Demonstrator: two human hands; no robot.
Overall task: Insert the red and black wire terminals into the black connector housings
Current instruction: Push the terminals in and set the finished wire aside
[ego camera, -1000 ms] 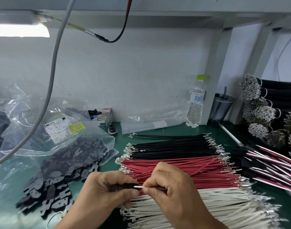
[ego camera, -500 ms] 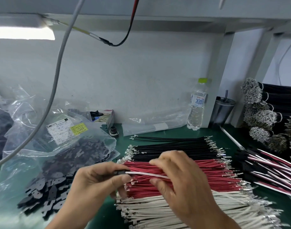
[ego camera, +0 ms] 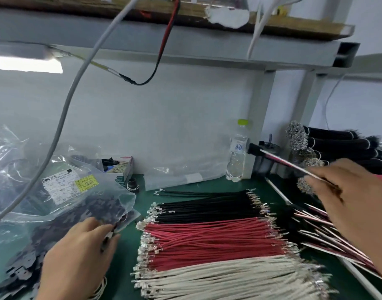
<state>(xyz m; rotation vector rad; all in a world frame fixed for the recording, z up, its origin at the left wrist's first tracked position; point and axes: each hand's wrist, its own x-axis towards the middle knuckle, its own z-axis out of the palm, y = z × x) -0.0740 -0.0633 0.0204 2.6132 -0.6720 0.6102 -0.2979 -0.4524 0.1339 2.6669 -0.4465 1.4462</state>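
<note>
Right hand (ego camera: 346, 198), blurred, raised over tabletop's right edge, pinching a finished wire set (ego camera: 294, 166); its black connector housing (ego camera: 254, 148) points up-left. Left hand (ego camera: 81, 256) at the bag (ego camera: 62, 204) mouth near left edge, fingertips pinching a loose housing (ego camera: 108, 236). Black wires (ego camera: 207, 206), red wires (ego camera: 207, 241), white wires (ego camera: 218, 278) lie in rows mid-table

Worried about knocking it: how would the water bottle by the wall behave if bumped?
The water bottle is tall, narrow and upright, so it would probably tip easily. It looks like thin clear plastic, likely light, and would probably roll once down.
</note>
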